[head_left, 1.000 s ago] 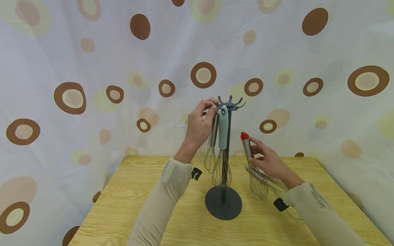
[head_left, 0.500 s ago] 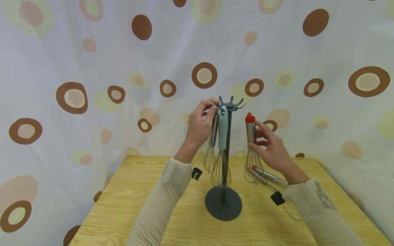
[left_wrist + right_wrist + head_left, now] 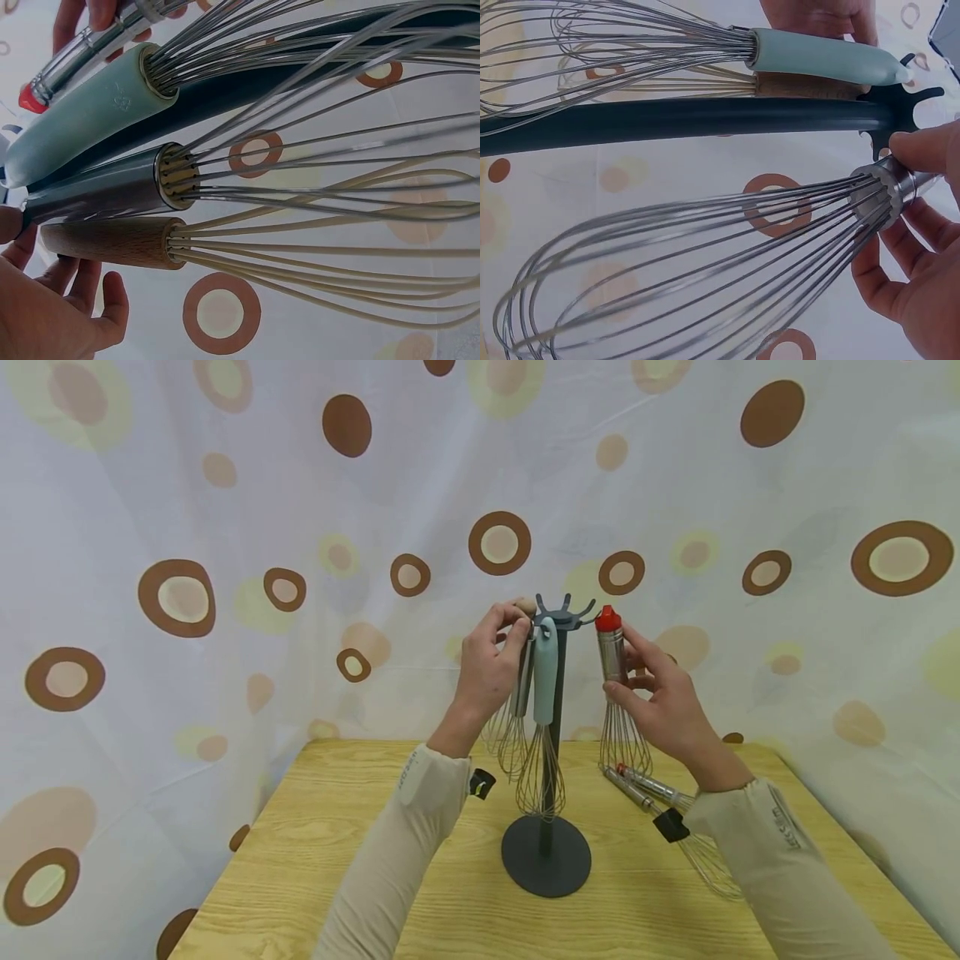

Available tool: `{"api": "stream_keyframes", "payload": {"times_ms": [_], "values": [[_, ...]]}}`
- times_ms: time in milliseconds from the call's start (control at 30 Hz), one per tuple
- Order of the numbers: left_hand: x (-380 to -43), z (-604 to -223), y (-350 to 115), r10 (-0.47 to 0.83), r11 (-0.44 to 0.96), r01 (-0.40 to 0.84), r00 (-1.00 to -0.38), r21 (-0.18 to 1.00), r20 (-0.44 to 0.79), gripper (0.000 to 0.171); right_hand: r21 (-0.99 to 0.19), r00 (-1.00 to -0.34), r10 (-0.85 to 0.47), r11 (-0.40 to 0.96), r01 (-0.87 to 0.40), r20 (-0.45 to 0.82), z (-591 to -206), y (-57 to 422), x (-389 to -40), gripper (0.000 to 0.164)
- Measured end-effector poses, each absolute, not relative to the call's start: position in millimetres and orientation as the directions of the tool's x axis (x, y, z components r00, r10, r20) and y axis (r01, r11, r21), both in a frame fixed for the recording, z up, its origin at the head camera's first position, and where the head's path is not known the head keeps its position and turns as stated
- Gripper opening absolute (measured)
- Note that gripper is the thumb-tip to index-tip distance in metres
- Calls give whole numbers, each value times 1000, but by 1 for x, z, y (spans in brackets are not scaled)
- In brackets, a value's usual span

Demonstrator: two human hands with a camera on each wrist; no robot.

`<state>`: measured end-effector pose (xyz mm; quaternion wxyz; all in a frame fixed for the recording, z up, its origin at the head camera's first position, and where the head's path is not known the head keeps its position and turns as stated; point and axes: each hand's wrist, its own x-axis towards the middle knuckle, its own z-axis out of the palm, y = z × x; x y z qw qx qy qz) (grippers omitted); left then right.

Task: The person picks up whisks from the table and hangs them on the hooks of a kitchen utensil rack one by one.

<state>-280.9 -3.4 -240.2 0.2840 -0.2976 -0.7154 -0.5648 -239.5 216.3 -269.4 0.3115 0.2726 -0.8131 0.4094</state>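
A black stand (image 3: pixel 546 868) with curved hooks at its top stands on the table. On its left side hang a mint-handled whisk (image 3: pixel 545 685), a steel-handled whisk (image 3: pixel 105 184) and a wooden-handled whisk (image 3: pixel 112 241). My left hand (image 3: pixel 487 668) is up at the hooks, thumb and finger pinching the top end of the steel handle; the wooden handle lies against its other fingers. To the right of the stand, my right hand (image 3: pixel 663 697) grips a whisk with a red-tipped steel handle (image 3: pixel 612 656). Its wires point down and its red end is close beside a right-hand hook.
Two more whisks lie on the table at the right, a red-tipped one (image 3: pixel 652 787) and a plain metal one (image 3: pixel 628 789), partly behind the right wrist's black camera. The wooden table (image 3: pixel 337 860) meets a spotted curtain (image 3: pixel 420 468) at the back.
My right hand has lifted the red-tipped whisk up from low beside the stand to hook height and turned it more upright. My left hand has stayed at the hooks.
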Motion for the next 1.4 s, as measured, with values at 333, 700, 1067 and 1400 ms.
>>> {"api": "stream_keyframes", "payload": {"times_ms": [333, 700, 1067, 1400], "values": [[-282, -241, -2, 105, 190, 756, -650, 626, 753, 16, -396, -579, -223, 538, -744, 784, -262, 223, -241, 71], [-281, -241, -2, 101, 186, 762, -643, 621, 759, 15, -325, -572, -299, 587, -741, 764, -251, 231, -237, 65], [-280, -242, -4, 99, 189, 763, -641, 618, 761, 15, -270, -595, -367, 640, -720, 715, -246, 233, -237, 63], [-278, -241, 1, 68, 248, 768, -621, 590, 781, 15, -336, -618, -349, 602, -724, 705, -267, 220, -246, 70]]}}
